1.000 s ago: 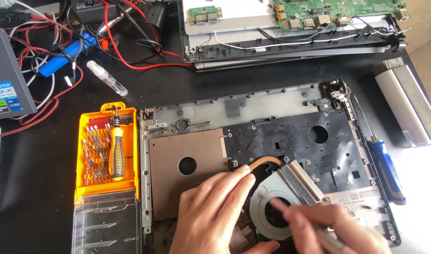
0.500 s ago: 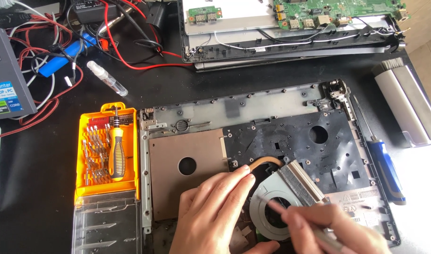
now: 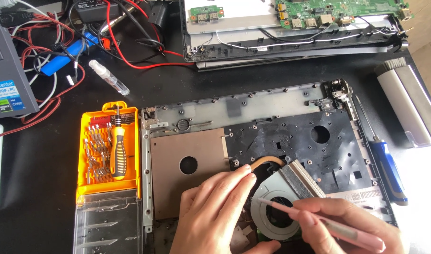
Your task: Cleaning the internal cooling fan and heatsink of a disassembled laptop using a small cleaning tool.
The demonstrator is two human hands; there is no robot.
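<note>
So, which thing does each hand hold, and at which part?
The right hand holds a thin pink tool by its rear half, tip over the fan. The left hand holds nothing; it rests flat on the laptop base.

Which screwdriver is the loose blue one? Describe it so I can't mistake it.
Start at the opened laptop base in the middle. Just off its right edge lies the blue-handled screwdriver, shaft pointing away. The other screwdriver, left of the base, is orange and black and sits in an orange case.
</note>
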